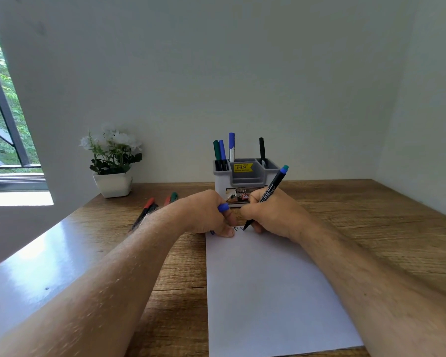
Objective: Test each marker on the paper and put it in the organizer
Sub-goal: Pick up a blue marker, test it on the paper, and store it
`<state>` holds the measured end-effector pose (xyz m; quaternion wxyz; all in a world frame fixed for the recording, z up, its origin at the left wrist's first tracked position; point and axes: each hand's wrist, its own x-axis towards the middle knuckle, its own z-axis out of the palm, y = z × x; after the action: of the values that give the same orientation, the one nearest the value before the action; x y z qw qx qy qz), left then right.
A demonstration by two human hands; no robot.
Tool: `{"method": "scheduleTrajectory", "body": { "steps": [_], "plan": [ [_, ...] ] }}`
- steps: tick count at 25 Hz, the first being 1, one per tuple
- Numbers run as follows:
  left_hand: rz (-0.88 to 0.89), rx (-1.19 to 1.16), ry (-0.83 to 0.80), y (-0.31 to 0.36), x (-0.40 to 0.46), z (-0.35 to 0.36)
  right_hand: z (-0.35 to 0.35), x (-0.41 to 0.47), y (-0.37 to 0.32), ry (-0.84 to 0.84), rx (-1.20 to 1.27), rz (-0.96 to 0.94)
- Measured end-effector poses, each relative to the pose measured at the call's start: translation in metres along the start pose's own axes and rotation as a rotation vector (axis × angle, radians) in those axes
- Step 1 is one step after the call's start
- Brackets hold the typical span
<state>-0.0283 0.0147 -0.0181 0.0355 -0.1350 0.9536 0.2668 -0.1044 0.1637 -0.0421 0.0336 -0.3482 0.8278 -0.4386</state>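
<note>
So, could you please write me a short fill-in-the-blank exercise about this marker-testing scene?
1. The right hand presses the tip of the black blue-ended marker onto the white ____.
2. The left hand holds a blue marker ____.
3. The grey-and-white plastic organizer holds ____ markers.
4. The white pot of white flowers stands to the organizer's ____.

Missing words: paper; cap; four; left

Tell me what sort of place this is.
Probably a home desk or study corner: a wooden table against a plain wall, a marker organizer, a potted plant and a window onto greenery.
</note>
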Motion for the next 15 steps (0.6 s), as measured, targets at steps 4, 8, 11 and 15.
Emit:
{"method": "scheduleTrajectory", "body": {
  "steps": [4,8,11,15],
  "plan": [
    [0.013,0.004,0.006,-0.0013,-0.0002,-0.0004,0.0012,0.0012,0.0005,0.07,-0.001,0.018],
    [0.023,0.004,0.007,-0.002,0.0006,-0.0006,0.0008,0.0004,0.0002,0.102,0.042,0.02],
    [0.033,0.001,-0.002,-0.0011,-0.0011,-0.0026,0.0014,0.0001,-0.0026,0.141,0.096,0.026],
    [0.042,-0.136,0.124,-0.0054,-0.0038,-0.0048,-0.0016,-0.0009,-0.0086,0.162,0.227,0.043]
  ]
}}
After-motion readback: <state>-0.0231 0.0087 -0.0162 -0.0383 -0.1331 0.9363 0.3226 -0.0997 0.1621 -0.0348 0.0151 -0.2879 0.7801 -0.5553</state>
